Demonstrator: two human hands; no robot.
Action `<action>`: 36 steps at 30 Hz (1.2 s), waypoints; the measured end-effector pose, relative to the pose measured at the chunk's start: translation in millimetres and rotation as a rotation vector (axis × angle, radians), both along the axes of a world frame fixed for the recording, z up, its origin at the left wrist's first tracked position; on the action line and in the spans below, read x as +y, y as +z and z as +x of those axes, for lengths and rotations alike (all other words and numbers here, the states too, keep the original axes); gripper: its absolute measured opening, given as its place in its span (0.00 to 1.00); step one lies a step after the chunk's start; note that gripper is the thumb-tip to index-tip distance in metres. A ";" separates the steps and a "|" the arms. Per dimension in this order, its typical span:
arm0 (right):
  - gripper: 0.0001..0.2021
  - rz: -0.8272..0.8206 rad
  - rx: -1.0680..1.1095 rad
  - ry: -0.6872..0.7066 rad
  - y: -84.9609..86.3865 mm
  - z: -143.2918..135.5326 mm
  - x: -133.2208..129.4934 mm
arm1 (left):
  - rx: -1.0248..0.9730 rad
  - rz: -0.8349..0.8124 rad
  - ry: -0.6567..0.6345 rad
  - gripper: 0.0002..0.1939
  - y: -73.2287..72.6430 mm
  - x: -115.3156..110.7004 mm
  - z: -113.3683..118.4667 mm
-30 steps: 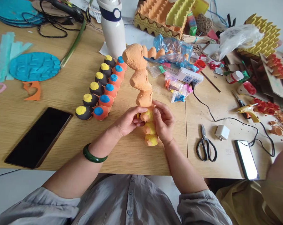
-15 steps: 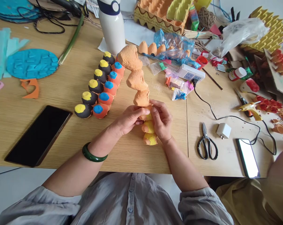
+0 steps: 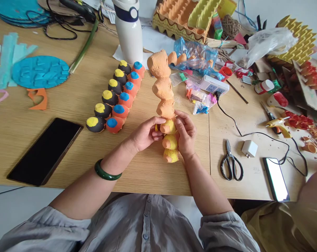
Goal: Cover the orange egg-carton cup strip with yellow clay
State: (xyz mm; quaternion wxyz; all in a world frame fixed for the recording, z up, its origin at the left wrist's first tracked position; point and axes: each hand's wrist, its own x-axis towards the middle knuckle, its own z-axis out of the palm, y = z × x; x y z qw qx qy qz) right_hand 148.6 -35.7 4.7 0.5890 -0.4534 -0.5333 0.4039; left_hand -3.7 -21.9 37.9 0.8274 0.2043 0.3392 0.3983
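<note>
An orange egg-carton strip (image 3: 163,87) stands out lengthwise from me above the table, held between my two hands. Its nearer cups have a yellow covering (image 3: 171,141) with orange showing through in patches; the farther cups are plain orange. At the strip's left edge, my left hand (image 3: 145,134) grips with thumb and bent fingers, and a small yellow bit shows beside those fingers. My right hand (image 3: 186,134) clasps the right edge, thumb on top, some fingers hidden. To the left lie a black cup row with yellow tops (image 3: 109,97) and an orange-red row with blue tops (image 3: 125,99).
A tablet (image 3: 45,150) lies at left, a white bottle (image 3: 129,38) behind. On the right are scissors (image 3: 231,161), a charger (image 3: 249,148), a phone (image 3: 276,180), a power strip (image 3: 214,85) with its cable, and a glue gun (image 3: 280,126). Another person's arm shows at far right.
The strip's far end has swung right, uncovering the far end of the blue-topped row. My left thumb has slid from across the strip to its left edge. The view has shifted slightly.
</note>
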 end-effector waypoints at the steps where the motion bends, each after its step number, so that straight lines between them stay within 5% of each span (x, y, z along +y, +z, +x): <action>1: 0.16 0.006 0.009 0.001 0.4 0.1 0.1 | -0.002 0.002 0.000 0.12 0.0 -0.2 -0.1; 25: 0.20 -0.001 -0.106 0.078 3.2 -4.2 -6.6 | 0.197 0.146 0.006 0.16 -4.5 -2.0 0.8; 36: 0.19 -0.019 -0.058 0.025 2.9 0.5 -0.7 | 0.045 0.093 -0.037 0.16 -2.6 -0.2 -0.4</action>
